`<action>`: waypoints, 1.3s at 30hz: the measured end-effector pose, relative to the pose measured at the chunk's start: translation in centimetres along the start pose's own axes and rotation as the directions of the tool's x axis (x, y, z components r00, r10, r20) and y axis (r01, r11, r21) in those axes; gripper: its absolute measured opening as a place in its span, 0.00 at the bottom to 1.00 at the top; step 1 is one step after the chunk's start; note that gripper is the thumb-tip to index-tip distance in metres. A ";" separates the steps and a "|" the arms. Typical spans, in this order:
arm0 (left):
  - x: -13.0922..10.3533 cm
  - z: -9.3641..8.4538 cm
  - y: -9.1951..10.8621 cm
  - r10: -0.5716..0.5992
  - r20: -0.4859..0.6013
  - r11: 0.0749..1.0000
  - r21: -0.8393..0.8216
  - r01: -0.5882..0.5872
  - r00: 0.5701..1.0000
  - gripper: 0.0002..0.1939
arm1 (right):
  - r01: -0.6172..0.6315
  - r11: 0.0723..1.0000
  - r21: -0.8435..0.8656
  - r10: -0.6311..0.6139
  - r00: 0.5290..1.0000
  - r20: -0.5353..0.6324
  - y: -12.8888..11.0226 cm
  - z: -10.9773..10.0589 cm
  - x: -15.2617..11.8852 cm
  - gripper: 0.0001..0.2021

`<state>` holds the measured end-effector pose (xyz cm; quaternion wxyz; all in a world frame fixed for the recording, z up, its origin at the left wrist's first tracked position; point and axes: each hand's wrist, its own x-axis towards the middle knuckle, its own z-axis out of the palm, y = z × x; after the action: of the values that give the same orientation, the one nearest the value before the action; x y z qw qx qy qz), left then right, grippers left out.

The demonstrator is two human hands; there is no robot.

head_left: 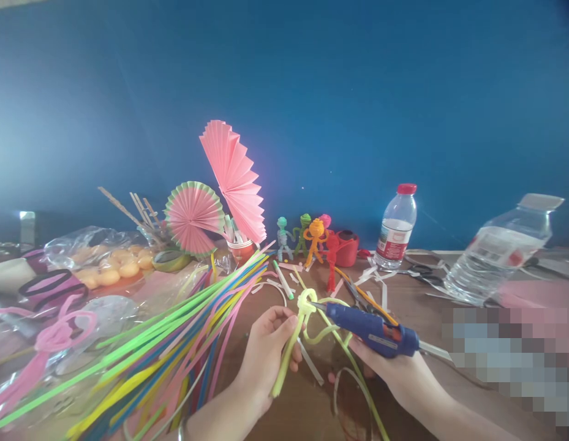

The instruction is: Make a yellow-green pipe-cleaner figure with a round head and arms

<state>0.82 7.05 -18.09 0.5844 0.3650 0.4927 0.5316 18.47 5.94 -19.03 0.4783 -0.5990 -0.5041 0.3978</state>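
Note:
A pale yellow pipe cleaner figure, with a knotted head, loops and long loose ends, is pinched between the thumb and fingers of my left hand. My right hand grips a blue hot glue gun, a white glue stick sticking out of its back. The gun's nozzle points left and meets, or nearly meets, the knotted part; exact contact is hard to make out. My right fingers are mostly hidden below the gun. One long yellow strand runs down toward the table's front edge.
Left of my hands lies a fanned bundle of coloured pipe cleaners. Several finished figures stand behind, near a red tape roll. Water bottles, scissors and paper scraps are to the right. Pink paper fans rise at the back.

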 end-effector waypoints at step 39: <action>-0.3 0.3 0.3 -0.011 0.006 0.999 -0.039 0.011 1.000 0.10 | -0.121 0.885 0.450 0.038 0.981 0.188 1.6 -0.7 2.0 0.10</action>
<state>1.03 6.89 -17.65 0.5957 0.3526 0.4824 0.5368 19.89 7.69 -20.37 0.5436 -0.4522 -0.4105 0.5757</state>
